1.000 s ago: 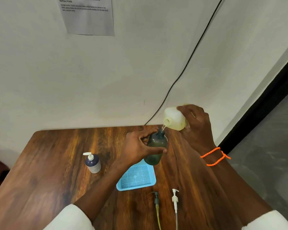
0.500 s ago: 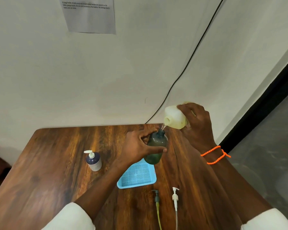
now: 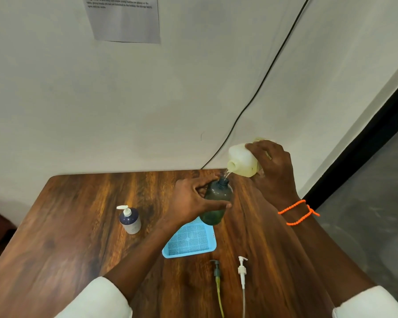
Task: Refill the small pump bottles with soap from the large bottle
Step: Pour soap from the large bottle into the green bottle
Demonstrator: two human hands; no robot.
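Observation:
My left hand (image 3: pixel 191 203) grips a dark green pump bottle (image 3: pixel 216 203) with its pump off, held slightly tilted above the table. My right hand (image 3: pixel 274 171) holds the large pale yellow soap bottle (image 3: pixel 241 162) tipped over, mouth down to the left. A thin stream of soap runs from its mouth into the green bottle's neck. A small dark blue bottle (image 3: pixel 130 220) with a white pump on stands upright at the left. A dark green pump head (image 3: pixel 217 269) and a white pump head (image 3: pixel 242 268), tubes attached, lie on the table near me.
A light blue perforated tray (image 3: pixel 190 242) lies on the wooden table (image 3: pixel 67 237) under my left forearm. The table backs against a white wall with a black cable (image 3: pixel 262 83) and a taped paper sheet (image 3: pixel 124 19). The floor drops off at the right.
Both hands and both bottles hold nearly the same pose while soap keeps flowing. The view has shifted slightly.

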